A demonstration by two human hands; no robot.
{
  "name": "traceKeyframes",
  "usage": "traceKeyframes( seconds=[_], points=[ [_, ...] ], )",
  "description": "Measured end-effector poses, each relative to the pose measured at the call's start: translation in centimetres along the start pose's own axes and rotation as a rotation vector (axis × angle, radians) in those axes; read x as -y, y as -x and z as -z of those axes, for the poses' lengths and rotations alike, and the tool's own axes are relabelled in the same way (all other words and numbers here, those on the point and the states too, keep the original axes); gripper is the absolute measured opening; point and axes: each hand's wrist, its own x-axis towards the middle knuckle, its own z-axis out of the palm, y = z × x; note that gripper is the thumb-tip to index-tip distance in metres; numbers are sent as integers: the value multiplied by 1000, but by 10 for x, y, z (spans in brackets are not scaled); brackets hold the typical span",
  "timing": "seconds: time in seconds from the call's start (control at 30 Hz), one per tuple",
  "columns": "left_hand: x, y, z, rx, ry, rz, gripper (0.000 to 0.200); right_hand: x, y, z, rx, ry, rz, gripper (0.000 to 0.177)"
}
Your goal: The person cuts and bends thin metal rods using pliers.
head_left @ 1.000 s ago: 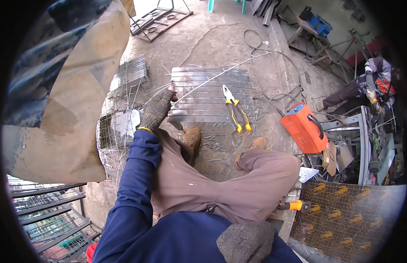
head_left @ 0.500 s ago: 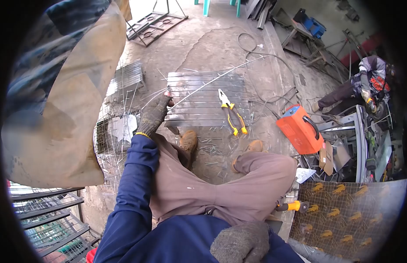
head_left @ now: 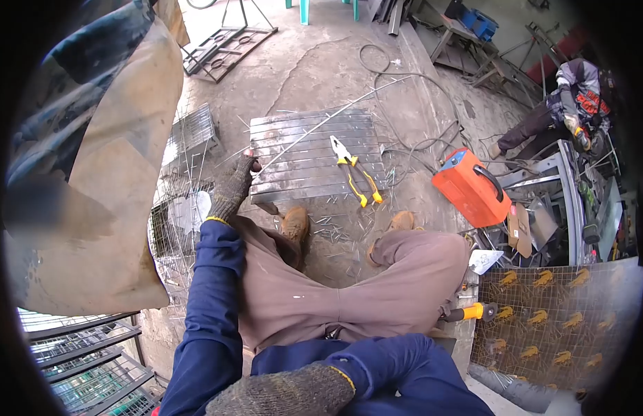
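Here at ten on the view's clock is the left hand (head_left: pixel 236 182), in a coarse grey knit glove trimmed with yellow, its fingers drawn in narrow around the near end of a thin straight metal rod (head_left: pixel 326 120). Short stubs stick out along that rod, slanting up towards one o'clock across a low table (head_left: pixel 293 182) of flat, dull steel slats; whether it touches them, I can't tell. On those slats, at one, lie pliers (head_left: pixel 348 161), bright jaws pointing up, rounded yellow-and-black handles slightly spread. Down at six, the right hand (head_left: pixel 283 394) crosses the body in matching fuzzy knit; its fingers are out of sight, so I can't tell their state. At three, a boxy orange machine (head_left: pixel 472 187) with a curved black handle.
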Motion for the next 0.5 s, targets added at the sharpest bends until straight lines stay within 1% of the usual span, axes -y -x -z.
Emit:
traceKeyframes(
  seconds=[0.03,0.07,0.13,0.17,0.2,0.27,0.3,0.37,0.4,0.5],
  points=[
    [-3,6,2,32,67,-9,51,1,-2,-8,-11,-3,-2,20],
    [-3,8,1,41,63,-7,51,3,-5,-16,12,-7,-14,19],
    [-6,6,1,-15,-18,-42,51,3,-10,-23,67,-9,-33,18],
    [-2,3,0,-27,-18,-105,52,1,-10,-21,-16,70,96,18],
    [-5,6,1,-24,-24,-103,52,-5,-5,-22,-20,67,101,18],
    [-13,11,0,-6,-7,13,55,-15,9,-25,81,76,-91,19],
    [-14,11,1,-2,-8,14,55,-14,10,-21,77,77,-92,19],
    [-13,11,2,35,13,-30,56,-7,14,-9,175,298,65,22],
    [-11,10,2,38,12,-30,56,-4,14,-4,172,300,66,22],
    [-8,5,1,-9,-10,-17,54,3,18,10,122,104,-65,24]
  ],
)
